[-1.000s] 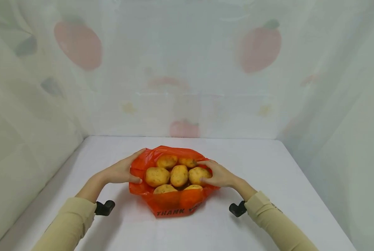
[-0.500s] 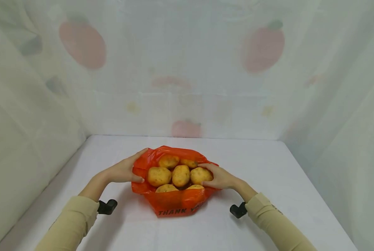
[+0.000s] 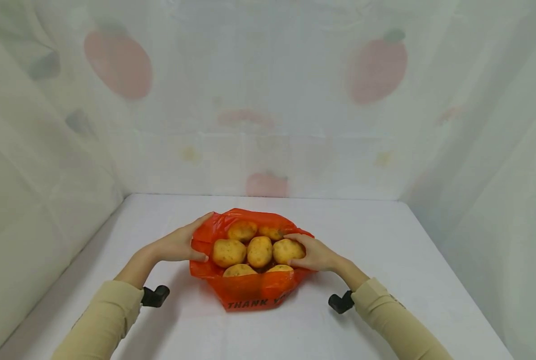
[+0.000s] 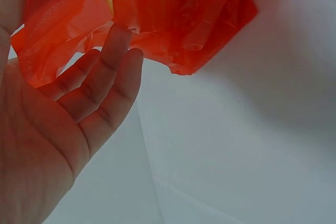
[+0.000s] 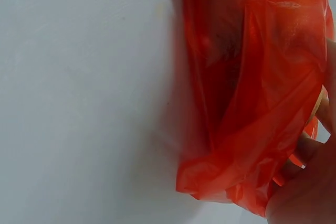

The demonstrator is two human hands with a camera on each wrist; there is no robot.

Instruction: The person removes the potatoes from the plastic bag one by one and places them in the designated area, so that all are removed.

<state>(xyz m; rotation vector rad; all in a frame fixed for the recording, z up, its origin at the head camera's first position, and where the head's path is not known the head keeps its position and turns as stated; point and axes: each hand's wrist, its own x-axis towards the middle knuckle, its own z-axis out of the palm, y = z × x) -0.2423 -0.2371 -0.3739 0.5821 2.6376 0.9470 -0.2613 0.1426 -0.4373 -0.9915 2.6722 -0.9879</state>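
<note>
An orange-red plastic bag (image 3: pixel 250 295) with dark lettering lies wide open on the table. Several yellow potatoes (image 3: pixel 259 252) are in its mouth. At the bag's left rim, my left hand (image 3: pixel 178 245) holds the plastic, thumb toward the potatoes. In the left wrist view the fingers (image 4: pixel 113 87) bend lightly against the red film. My right hand (image 3: pixel 315 251) reaches over the right rim, thumb and forefinger around the rightmost potato (image 3: pixel 288 251). A fold of the bag (image 5: pixel 262 103) fills much of the right wrist view and partly hides that hand's fingers.
A white-covered table (image 3: pixel 362 225) carries the bag. Pale curtains (image 3: pixel 304 90) with faded fruit prints stand behind and at both sides. Each wrist wears a small black mount, the left mount (image 3: pixel 155 296) and the right mount (image 3: pixel 341 302).
The whole view has shifted slightly, so the bag appears a little farther right. Both hands keep their places on the bag and potato.
</note>
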